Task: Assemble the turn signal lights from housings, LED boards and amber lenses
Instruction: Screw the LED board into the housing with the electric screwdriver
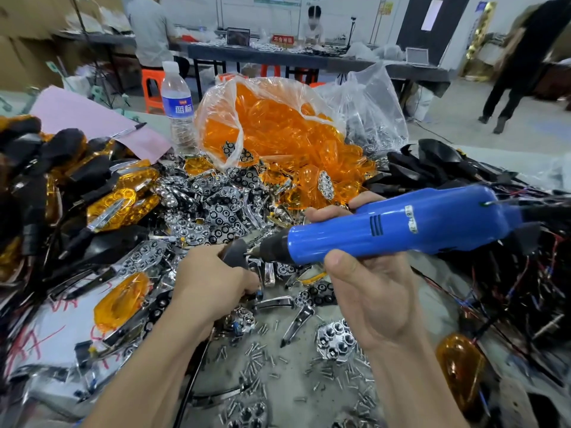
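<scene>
Your left hand (213,279) grips the housing (235,251). Your right hand (364,291) grips the screwdriver (401,227), bit at the housing's right edge; loose screws (256,359) lie below it.

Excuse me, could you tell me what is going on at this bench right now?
A person is working on a turn signal light. The right hand holds a blue electric screwdriver, its bit pointed at a dark housing that the left hand grips. Loose screws lie scattered in front, chrome reflector pieces are heaped behind, and an open bag of amber lenses sits beyond. Assembled lights are piled at the left.
</scene>
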Motion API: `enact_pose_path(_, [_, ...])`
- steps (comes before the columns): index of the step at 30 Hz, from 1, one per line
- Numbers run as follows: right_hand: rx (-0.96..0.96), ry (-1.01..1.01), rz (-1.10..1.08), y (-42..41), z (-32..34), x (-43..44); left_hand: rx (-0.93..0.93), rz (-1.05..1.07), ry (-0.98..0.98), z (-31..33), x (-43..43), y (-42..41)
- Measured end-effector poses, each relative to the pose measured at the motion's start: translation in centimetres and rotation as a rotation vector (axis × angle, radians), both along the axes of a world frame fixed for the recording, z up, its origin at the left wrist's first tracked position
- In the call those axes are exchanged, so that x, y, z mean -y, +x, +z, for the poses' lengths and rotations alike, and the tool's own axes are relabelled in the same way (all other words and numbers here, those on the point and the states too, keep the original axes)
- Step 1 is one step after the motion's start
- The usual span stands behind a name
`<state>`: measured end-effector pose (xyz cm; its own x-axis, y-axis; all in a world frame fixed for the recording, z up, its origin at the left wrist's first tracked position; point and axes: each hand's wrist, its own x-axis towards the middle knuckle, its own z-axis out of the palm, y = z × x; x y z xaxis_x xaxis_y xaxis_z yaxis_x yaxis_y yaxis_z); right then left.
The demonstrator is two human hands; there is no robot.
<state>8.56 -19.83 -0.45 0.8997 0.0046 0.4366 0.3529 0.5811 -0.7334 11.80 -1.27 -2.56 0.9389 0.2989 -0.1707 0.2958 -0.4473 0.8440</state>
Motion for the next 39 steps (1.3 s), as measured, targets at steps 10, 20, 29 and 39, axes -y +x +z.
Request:
enact_pose_path(10, [-0.101,0.112,-0.021,-0.1,-0.4,-0.4,0.064,-0.012,0.373,0.6,0.1,-0.4])
enact_pose_path(20, [-0.295,0.236,-0.144,-0.1,-1.0,-1.5,0.219,-0.001,0.460,1.2,0.5,-1.0])
enact_pose_path(29, [-0.565,0.272,-0.345,0.3,-2.1,-1.8,0.362,0.102,0.592,1.0,0.9,-1.2])
enact_pose_path(39, [-0.296,0.239,-0.150,-0.3,-1.8,-0.9,0.198,0.117,0.313,-0.1,0.5,-0.4])
